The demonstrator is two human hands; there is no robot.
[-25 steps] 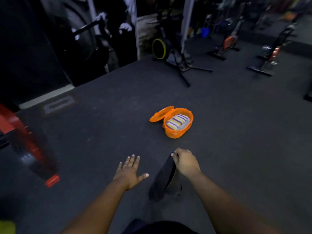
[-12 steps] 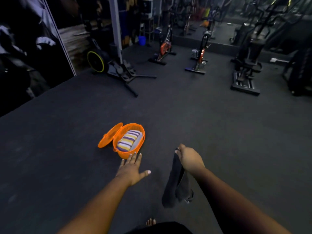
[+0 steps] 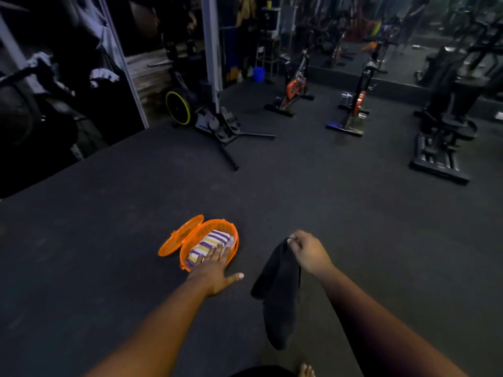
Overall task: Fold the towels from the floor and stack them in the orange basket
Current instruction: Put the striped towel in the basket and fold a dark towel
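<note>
Head view: right hand (image 3: 309, 253) pinches the top edge of a dark towel (image 3: 277, 292) between curled fingers (image 3: 292, 238), the cloth hanging limp and well clear of the orange basket (image 3: 233, 250). Left hand (image 3: 215, 270) reaches out flat, fingers straight and close together, thumb splayed, over the near rim of the basket and the striped towel (image 3: 211, 240) folded inside; contact can't be confirmed. Basket sits on the dark gym floor (image 3: 353, 213), lid (image 3: 181, 236) swung open to its left, exercise bikes (image 3: 296, 88) well behind.
</note>
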